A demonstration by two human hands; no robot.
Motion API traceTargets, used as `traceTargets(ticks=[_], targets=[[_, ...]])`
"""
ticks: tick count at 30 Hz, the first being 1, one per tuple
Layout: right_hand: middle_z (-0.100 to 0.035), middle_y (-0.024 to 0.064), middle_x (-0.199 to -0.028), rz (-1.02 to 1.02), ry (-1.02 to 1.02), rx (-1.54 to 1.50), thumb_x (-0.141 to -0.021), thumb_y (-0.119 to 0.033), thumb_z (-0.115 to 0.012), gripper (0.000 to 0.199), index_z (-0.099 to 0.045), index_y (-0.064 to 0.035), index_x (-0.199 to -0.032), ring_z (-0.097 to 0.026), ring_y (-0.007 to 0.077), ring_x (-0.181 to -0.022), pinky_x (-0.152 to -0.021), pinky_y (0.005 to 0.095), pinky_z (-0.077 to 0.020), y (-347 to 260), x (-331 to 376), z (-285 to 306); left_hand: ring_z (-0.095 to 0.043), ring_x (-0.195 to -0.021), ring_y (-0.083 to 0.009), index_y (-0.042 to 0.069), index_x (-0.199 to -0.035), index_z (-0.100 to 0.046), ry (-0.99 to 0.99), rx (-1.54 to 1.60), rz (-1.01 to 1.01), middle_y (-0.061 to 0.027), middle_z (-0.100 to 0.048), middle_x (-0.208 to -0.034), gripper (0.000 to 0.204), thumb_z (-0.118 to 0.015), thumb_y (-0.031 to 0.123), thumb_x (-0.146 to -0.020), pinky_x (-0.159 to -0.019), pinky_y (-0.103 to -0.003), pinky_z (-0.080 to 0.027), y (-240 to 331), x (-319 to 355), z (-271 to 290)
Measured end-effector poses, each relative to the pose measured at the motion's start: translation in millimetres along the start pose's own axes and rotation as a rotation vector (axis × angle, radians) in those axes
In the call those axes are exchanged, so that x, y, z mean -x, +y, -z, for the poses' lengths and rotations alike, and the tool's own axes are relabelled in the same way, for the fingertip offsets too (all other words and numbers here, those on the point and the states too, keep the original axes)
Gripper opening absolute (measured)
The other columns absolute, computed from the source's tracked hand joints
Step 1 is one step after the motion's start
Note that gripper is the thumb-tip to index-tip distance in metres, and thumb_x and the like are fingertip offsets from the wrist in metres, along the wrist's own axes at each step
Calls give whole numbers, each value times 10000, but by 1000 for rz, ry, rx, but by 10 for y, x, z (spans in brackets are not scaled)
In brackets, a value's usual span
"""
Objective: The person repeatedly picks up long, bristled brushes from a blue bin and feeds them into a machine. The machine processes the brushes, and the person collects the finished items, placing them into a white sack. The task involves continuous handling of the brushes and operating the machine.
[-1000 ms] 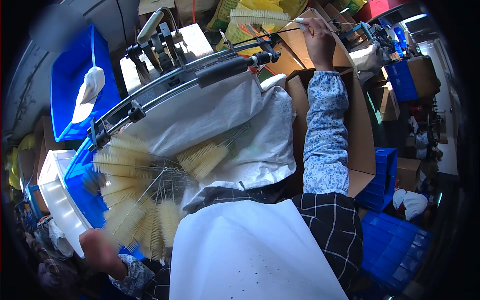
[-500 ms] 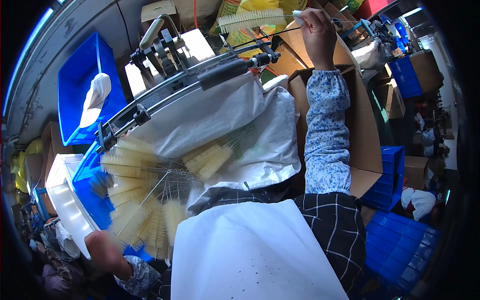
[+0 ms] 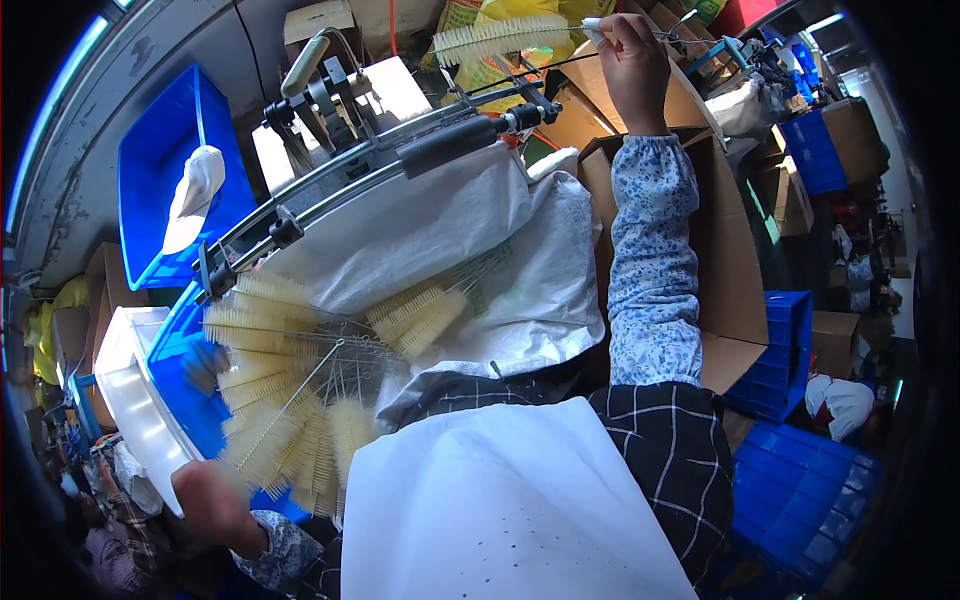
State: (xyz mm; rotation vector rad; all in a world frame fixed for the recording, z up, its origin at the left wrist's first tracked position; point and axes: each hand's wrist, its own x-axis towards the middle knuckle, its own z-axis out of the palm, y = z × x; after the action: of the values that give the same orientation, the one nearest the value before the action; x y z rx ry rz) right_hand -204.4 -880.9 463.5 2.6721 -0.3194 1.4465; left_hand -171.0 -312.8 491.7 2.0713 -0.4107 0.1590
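At the top right, my right hand (image 3: 637, 65) is pinched around the wire stem of a pale bristle brush (image 3: 500, 40). Something small and white (image 3: 592, 24) shows at its fingertips. The bristle end points left, level above the metal clamp end of a bench machine (image 3: 340, 150). Down at the lower left, my left hand (image 3: 215, 505) is rounded and smeared by motion, so its fingers do not show. It is nearest to a fan of wire-stemmed brushes (image 3: 265, 390) and a white plastic bin (image 3: 135, 370).
A white woven sack (image 3: 430, 230) lies before me, with more brushes (image 3: 420, 320) on it. Right of it stands an open cardboard box (image 3: 730, 270). Blue crates (image 3: 800, 490) are at the right, and a blue bin (image 3: 150, 190) holding a white cloth is at the left.
My right hand and its brush have barely shifted. My left hand stays low at the left, still blurred. Another person's raised hand now shows more plainly at the far lower left.
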Motion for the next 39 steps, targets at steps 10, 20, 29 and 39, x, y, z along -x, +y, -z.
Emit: traceTargets(ticks=[10, 20, 29, 39], targets=[[-482, 100, -730, -179, -57, -197, -777, -74, -606, 91, -531, -22, -786, -470, 192, -620, -576, 317, -399, -241, -152, 119, -424, -749, -170, -23, -839, -455, 14, -8, -22, -95, -444, -819, 311, -496, 220, -649, -715, -278, -355, 3, 2, -27], [-475, 57, -691, -156, -17, -366, -745, -37, -625, 120, -513, -13, -782, -400, 129, -535, -502, 260, -344, -705, -520, 161, -424, -724, -152, -12, -844, -461, 11, 51, -17, -79, -450, -801, 298, -501, 209, -650, -685, -262, -359, -17, 21, 4], [-486, 26, -698, -31, 42, -494, -731, -20, -645, 141, -507, -21, -762, -365, 81, -525, -465, 238, -324, -1365, -1023, 123, -425, -717, -138, -1, -837, -472, -35, 72, 8, -57, -438, -782, 288, -540, 205, -648, -674, -248, -347, 43, 47, 63], [-512, 66, -716, 152, 110, -632, -703, -3, -647, 166, -497, -25, -770, -487, 161, -573, -505, 279, -390, -1817, -1205, -20, -357, -648, -74, 32, -813, -464, -71, 94, 157, -6, -403, -739, 191, -508, 148, -668, -586, -209, -284, 155, 52, 42]])
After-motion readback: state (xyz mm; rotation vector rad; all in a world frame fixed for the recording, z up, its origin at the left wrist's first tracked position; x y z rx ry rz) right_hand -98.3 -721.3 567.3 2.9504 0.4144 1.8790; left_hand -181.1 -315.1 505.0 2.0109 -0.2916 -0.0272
